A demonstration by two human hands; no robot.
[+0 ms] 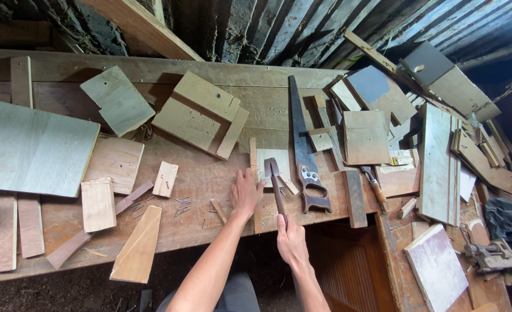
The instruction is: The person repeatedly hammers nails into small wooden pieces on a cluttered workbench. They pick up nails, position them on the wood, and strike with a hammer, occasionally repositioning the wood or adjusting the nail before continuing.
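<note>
Our right hand (291, 238) has its fingers clamped on the dark wooden handle of a hammer (275, 186). Just beyond, our left hand (247, 193) presses flat, fingers together, on a thin upright wooden strip (254, 173) on the worn plank table (210, 214); right lies a rusty handsaw (303, 153).

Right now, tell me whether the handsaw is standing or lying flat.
Lying flat: the handsaw rests blade-down along the workbench, untouched by either hand.

Worn wooden tabletop (210, 222) against a dark wall of weathered planks (267, 29), dirt floor (65, 294) below, daylight entering at upper right.
</note>
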